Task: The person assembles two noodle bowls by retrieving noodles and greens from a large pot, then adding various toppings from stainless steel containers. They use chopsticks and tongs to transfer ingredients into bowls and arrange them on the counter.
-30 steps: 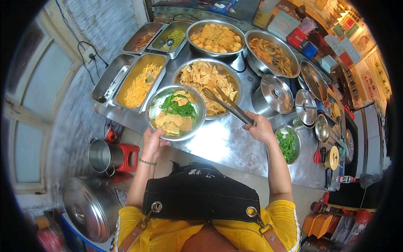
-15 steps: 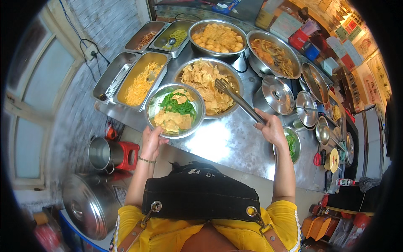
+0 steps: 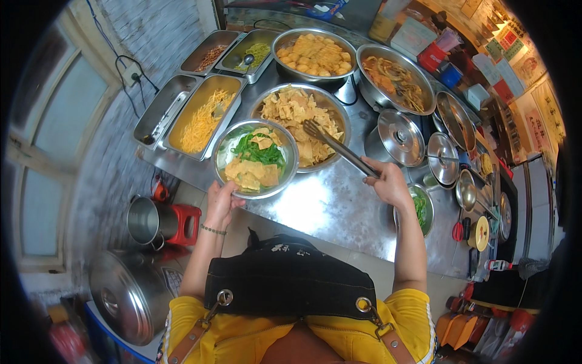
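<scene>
Steel mixing bowl sits at counter's near edge, left hand at its 6 o'clock, fingers curled under the rim, forearm reaching straight up. Right hand at 3 o'clock from bowl, fist wrapped round one pair of tongs, tips spread over larger bowl of tofu skin. Mixing bowl holds greens, tan tofu pieces, pale noodles. Two lids at right.

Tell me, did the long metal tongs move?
Yes. The long metal tongs swung left, their tips now over the big steel bowl of tofu strips, away from the round steel lid.
</scene>
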The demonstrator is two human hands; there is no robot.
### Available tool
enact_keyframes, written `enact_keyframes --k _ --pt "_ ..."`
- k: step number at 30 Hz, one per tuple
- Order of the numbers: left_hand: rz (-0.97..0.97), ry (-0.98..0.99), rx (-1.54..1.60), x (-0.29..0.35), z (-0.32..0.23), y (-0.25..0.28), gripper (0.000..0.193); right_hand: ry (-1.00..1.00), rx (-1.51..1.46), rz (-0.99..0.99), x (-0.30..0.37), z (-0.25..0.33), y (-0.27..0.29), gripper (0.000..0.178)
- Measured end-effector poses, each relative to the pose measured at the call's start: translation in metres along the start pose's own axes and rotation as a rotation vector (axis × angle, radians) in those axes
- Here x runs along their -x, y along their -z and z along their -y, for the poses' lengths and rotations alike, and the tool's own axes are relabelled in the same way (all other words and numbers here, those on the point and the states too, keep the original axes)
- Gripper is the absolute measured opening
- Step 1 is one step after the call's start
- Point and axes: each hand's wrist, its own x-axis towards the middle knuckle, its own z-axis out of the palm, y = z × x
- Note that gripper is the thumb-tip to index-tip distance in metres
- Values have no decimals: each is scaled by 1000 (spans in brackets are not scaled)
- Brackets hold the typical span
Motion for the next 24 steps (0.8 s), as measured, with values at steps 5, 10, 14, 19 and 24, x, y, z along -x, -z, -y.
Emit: enact_keyframes --k 5,10,14,19,24 --pt "-13 -6 9 -2 1 -2 30 -61 34 30 2 10 14 52" --pt "-3 -5 11 -7 4 -3 32 -8 82 0 -8 -2 -16 57" --pt "-9 -10 9 -5 3 -6 31 88 193 -59 -10 -11 -25 53" --pt "1 -11 23 -6 6 -1 33 -13 15 -38 -4 -17 -9 50" --pt "5 -22 27 -7 7 -2 32 -26 -63 -16 1 -15 0 52"
